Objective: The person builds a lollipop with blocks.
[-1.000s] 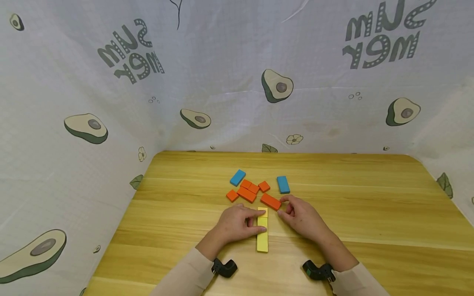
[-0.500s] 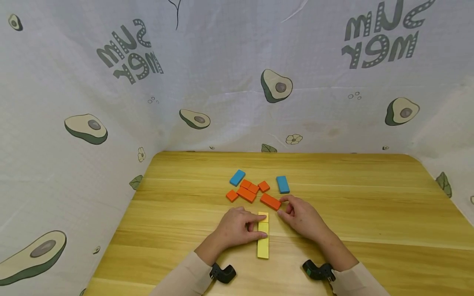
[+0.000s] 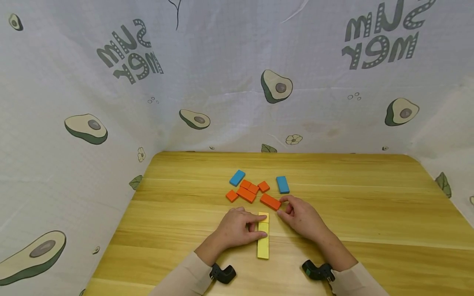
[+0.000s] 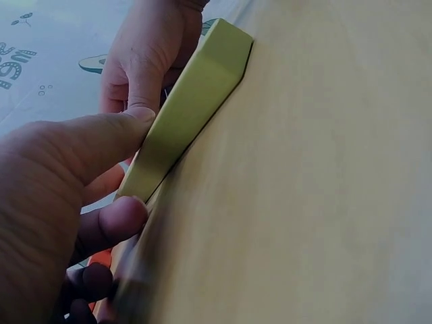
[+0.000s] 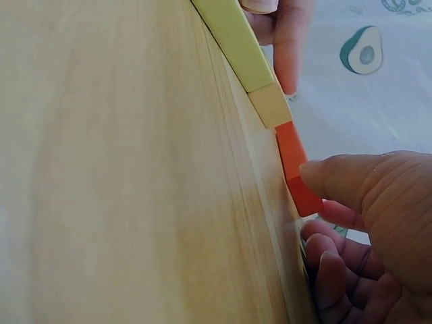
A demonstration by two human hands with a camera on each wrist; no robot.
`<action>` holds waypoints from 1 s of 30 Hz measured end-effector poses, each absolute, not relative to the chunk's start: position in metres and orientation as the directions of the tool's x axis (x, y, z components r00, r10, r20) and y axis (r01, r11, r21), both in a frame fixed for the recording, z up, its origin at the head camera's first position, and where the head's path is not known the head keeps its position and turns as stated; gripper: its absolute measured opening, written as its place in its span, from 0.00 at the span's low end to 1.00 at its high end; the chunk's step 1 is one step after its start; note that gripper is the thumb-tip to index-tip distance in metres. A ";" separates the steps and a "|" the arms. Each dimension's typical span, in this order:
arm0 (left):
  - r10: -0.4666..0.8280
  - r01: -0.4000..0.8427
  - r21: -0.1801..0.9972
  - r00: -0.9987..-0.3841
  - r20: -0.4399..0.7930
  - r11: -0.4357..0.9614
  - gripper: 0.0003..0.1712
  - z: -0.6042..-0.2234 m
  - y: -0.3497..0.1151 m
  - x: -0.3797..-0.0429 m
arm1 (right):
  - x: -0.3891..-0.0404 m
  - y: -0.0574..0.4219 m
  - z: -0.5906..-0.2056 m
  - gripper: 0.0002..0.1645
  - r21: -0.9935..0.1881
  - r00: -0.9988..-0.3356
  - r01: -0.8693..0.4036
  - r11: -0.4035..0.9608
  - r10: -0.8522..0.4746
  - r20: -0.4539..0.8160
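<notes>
Two yellow blocks lie end to end in the head view: a small square block (image 3: 263, 217) and a long block (image 3: 263, 242). My left hand (image 3: 237, 228) lies over them from the left, its straight index finger on the small block and its thumb on the long one. At the right end of a long orange block (image 3: 270, 202), my right hand (image 3: 303, 216) pinches with thumb and index finger. In the right wrist view the right thumb (image 5: 337, 177) touches that orange block (image 5: 298, 165); the other fingers curl below it. The long yellow block (image 4: 185, 101) looms large in the left wrist view.
Behind the hands sit another long orange block (image 3: 246, 194) and several small orange squares (image 3: 232, 195). Two blue blocks (image 3: 237, 178) lie farther back on the wooden table (image 3: 370, 197). A printed cloth (image 3: 229, 90) hangs around its back and sides.
My left hand and the two yellow blocks have slid slightly toward me, away from the orange blocks, then stopped. The right hand and the orange block it holds have stayed in place.
</notes>
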State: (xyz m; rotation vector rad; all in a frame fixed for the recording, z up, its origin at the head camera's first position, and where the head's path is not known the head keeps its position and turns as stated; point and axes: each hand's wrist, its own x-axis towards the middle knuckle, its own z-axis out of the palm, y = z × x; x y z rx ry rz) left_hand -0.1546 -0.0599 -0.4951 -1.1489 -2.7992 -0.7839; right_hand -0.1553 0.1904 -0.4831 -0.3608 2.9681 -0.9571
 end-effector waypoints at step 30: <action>0.633 0.633 0.439 -0.755 0.169 0.638 0.28 -0.493 -0.058 -0.154 | -0.162 0.181 -0.478 0.19 -0.541 -0.976 -0.198 0.817 -0.214 0.034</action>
